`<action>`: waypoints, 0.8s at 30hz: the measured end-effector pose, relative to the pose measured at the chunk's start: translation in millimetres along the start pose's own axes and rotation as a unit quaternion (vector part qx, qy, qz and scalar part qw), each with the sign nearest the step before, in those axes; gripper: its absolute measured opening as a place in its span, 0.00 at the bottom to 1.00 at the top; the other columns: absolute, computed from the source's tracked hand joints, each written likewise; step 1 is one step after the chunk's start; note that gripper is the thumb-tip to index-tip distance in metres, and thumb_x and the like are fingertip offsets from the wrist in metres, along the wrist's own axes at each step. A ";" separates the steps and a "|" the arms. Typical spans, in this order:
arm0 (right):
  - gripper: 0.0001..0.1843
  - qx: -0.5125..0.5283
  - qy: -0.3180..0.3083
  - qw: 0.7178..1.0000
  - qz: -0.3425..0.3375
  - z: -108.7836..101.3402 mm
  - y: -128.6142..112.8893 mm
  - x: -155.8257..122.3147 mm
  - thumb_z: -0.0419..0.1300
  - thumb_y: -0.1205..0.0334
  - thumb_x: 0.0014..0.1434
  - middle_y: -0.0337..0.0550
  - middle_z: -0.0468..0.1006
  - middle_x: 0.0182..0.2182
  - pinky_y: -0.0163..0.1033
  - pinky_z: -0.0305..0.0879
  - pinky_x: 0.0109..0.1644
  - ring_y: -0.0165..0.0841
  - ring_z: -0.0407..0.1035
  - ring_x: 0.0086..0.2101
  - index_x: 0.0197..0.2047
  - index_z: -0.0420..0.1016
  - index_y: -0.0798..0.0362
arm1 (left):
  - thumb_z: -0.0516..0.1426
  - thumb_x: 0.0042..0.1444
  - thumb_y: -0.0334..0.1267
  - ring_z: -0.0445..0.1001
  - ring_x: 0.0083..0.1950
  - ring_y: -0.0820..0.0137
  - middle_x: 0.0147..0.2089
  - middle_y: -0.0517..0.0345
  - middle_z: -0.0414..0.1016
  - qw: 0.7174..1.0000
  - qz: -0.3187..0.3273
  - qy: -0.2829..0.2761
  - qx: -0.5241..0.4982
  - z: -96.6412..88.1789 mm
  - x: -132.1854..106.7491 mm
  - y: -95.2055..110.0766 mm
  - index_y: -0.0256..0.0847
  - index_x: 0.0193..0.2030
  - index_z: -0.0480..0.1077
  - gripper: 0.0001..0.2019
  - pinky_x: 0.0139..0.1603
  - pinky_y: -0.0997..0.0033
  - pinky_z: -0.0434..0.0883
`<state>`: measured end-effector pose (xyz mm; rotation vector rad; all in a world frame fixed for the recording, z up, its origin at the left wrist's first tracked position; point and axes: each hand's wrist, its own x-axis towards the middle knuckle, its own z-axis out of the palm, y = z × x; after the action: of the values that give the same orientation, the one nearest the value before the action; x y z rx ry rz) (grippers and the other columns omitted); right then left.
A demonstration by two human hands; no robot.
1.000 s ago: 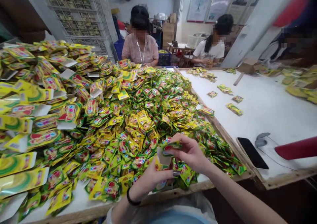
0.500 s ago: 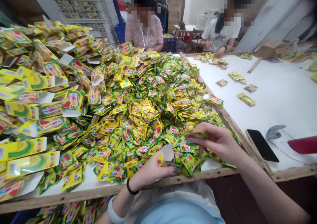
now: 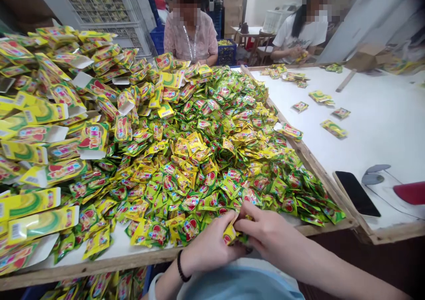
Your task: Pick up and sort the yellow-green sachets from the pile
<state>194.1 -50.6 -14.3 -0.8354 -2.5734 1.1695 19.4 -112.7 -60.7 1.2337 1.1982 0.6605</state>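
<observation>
"Where's the small box (image 3: 229,235)?"
"At the near edge of the packet heap (image 3: 199,163), grasped by the left hand's (image 3: 212,241) fingers."
"And the right hand (image 3: 267,230)?"
"Fingers bent against the box; whether they hold anything, I can't tell."
"The phone (image 3: 357,194)?"
"Right of the heap."

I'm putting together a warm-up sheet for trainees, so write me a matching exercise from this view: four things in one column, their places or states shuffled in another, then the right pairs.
Things
1. Left hand
2. Flat black phone
3. Black beaded bracelet
4. Pile of yellow-and-green printed cardboard cartons

Places or states
A. Around a wrist
B. Heaped on the picture's left side
C. Holding a small yellow printed carton
D. Lying on the white tabletop at the picture's right

Right pairs: 1-C, 2-D, 3-A, 4-B
</observation>
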 end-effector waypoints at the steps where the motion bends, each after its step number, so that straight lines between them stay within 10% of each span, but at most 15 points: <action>1: 0.19 0.007 -0.013 1.000 0.005 -2.5 -1.1 -2.2 0.54 0.80 0.51 0.44 0.70 0.39 0.36 0.66 0.41 0.31 0.68 0.37 0.43 0.73 0.51 | 0.61 0.43 0.30 0.68 0.47 0.65 0.47 0.57 0.71 1.000 0.001 -0.009 -0.015 0.4 -0.6 -0.9 0.40 0.52 0.65 0.27 0.50 0.67 0.64; 8: 0.07 0.144 0.072 0.986 -0.047 -6.1 15.6 -3.7 0.54 0.69 0.61 0.42 0.76 0.32 0.33 0.64 0.41 0.29 0.69 0.35 0.36 0.74 0.53 | 0.63 0.42 0.30 0.69 0.46 0.66 0.47 0.53 0.69 0.976 0.019 -0.120 -0.179 -10.8 1.5 -7.7 0.39 0.58 0.57 0.34 0.48 0.66 0.66; 15: 0.10 0.133 -0.074 0.986 -0.065 1.6 3.8 4.9 0.53 0.67 0.63 0.43 0.74 0.40 0.33 0.64 0.47 0.30 0.68 0.43 0.43 0.74 0.52 | 0.63 0.44 0.31 0.67 0.54 0.63 0.56 0.48 0.65 0.985 0.055 -0.107 -0.126 -5.8 2.7 -2.6 0.43 0.64 0.47 0.41 0.55 0.63 0.65; 19: 0.07 -0.010 0.161 0.986 -0.048 -32.7 31.6 0.5 0.53 0.65 0.62 0.44 0.72 0.37 0.36 0.65 0.44 0.33 0.68 0.40 0.36 0.73 0.52 | 0.61 0.50 0.37 0.59 0.62 0.60 0.65 0.47 0.54 0.993 0.105 0.051 0.031 -32.8 -4.6 2.1 0.50 0.67 0.38 0.44 0.62 0.56 0.59; 22: 0.12 -0.208 0.430 0.876 0.070 -67.3 63.2 -1.7 0.57 0.60 0.59 0.50 0.70 0.46 0.42 0.65 0.45 0.38 0.69 0.40 0.47 0.70 0.51 | 0.53 0.58 0.38 0.49 0.67 0.60 0.66 0.53 0.52 0.908 0.147 0.279 0.275 -84.7 -13.3 -9.2 0.51 0.63 0.54 0.26 0.66 0.51 0.49; 24: 0.23 -0.275 0.455 0.841 0.098 -71.9 74.6 2.6 0.58 0.59 0.58 0.54 0.67 0.52 0.45 0.65 0.47 0.41 0.68 0.44 0.56 0.63 0.52 | 0.52 0.58 0.39 0.47 0.68 0.57 0.66 0.51 0.53 0.844 0.123 0.326 0.407 -120.9 -18.6 -25.0 0.49 0.62 0.55 0.25 0.66 0.46 0.47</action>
<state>251.0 35.8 -21.6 -1.3631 -1.9779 -0.0663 -103.9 -93.8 -65.5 1.9847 2.0376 0.8295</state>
